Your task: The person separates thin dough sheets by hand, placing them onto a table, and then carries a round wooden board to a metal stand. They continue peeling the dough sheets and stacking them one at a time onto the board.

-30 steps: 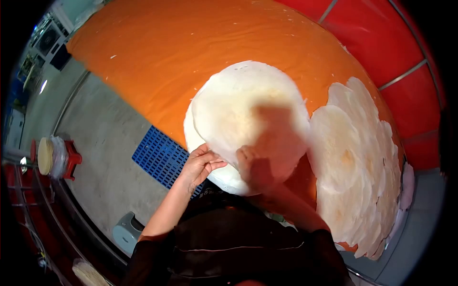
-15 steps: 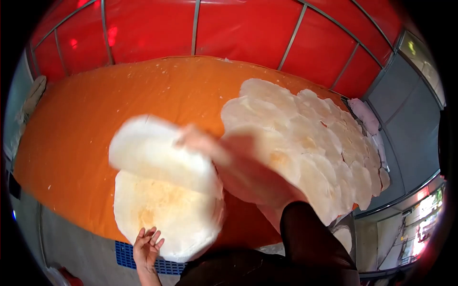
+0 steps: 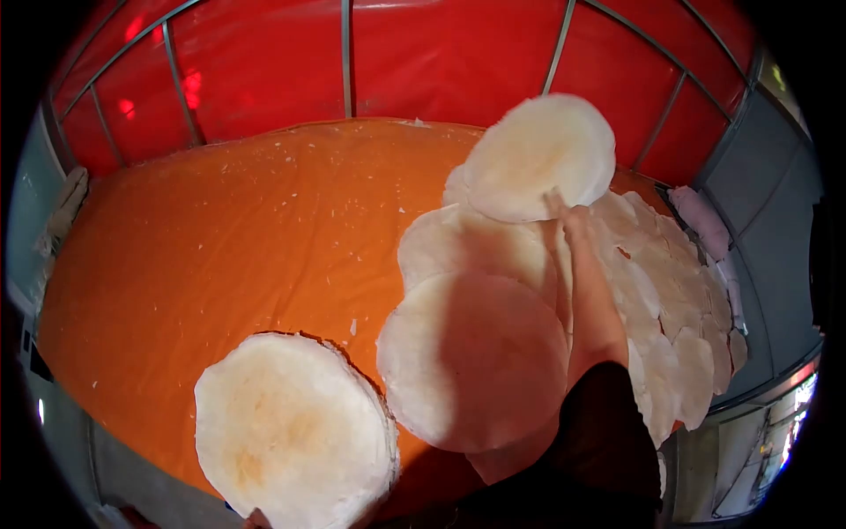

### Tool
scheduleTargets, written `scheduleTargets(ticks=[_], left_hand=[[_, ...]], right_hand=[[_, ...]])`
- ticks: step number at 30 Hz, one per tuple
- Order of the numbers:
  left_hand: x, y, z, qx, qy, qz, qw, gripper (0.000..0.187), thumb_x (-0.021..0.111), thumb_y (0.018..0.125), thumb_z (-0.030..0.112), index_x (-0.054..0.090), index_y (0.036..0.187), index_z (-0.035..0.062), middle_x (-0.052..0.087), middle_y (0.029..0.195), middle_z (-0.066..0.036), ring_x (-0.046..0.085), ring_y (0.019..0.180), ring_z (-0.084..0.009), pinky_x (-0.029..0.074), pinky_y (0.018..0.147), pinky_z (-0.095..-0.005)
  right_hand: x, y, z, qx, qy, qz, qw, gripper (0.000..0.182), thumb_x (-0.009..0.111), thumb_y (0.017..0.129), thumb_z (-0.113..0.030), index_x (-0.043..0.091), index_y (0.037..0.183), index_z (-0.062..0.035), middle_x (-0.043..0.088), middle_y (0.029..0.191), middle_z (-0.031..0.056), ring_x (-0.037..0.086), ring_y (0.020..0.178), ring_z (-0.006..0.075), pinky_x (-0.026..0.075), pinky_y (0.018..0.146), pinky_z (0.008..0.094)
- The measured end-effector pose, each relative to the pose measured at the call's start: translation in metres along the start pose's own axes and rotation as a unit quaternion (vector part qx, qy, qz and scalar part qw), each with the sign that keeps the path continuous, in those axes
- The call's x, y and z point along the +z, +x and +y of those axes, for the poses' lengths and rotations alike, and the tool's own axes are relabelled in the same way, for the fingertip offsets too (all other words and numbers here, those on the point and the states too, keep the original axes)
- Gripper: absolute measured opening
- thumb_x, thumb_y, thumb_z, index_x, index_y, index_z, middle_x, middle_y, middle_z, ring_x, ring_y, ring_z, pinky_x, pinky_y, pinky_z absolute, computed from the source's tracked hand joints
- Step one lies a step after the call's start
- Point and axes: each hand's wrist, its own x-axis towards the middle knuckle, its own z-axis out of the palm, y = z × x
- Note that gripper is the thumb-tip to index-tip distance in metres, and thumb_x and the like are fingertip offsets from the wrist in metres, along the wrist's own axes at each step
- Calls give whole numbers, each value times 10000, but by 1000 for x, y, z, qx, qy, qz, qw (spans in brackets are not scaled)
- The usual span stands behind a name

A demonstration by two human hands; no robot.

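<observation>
The right hand (image 3: 568, 220) is stretched out with fingers pinched on the edge of a round thin sheet (image 3: 539, 157), held above the overlapping spread sheets (image 3: 652, 291). These lie on an orange cloth (image 3: 220, 238), a stack (image 3: 291, 432) at its near edge; red panelled walls (image 3: 441, 53) stand behind.

A stack (image 3: 295, 432) of sheets is set at the near edge of the worktop (image 3: 220, 238), towards its left. Overlapping sheets (image 3: 652, 291) are spread over the right half, up to the right edge. One sheet (image 3: 539, 157) is held above them, near the far edge, by the right hand (image 3: 571, 220).
</observation>
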Motion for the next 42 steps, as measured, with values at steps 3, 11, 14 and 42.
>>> scheduleTargets(ticks=[3,11,14,42], left_hand=[[47,-32,-12,-55,-20,40,997,407,561,748,129,422,1119,37,522,987,-137,502,877,-212,405,722,-412],[90,-62,55,455,338,150,810,555,575,753,112,332,1248,45,355,1270,-134,336,1170,-207,242,950,-344],[17,-1,32,355,190,62,913,437,628,696,133,444,1081,37,520,957,-71,516,775,-150,424,687,-301],[68,-33,22,212,92,-94,969,747,704,578,-48,293,1196,37,461,1115,-96,465,1022,-207,400,868,-324]], right_hand=[[43,-89,41,66,342,-121,929,347,468,820,-323,450,1052,-66,533,842,96,519,758,192,463,660,370],[82,-311,-145,-226,5,-468,854,209,620,733,-185,510,816,-28,512,583,52,504,532,164,458,543,289],[93,-379,-167,-155,30,-627,763,383,649,686,-104,482,996,47,567,766,133,572,644,192,455,566,298],[57,-613,-309,-372,71,-626,682,235,594,678,-98,566,890,-1,581,855,129,545,811,286,446,677,351]])
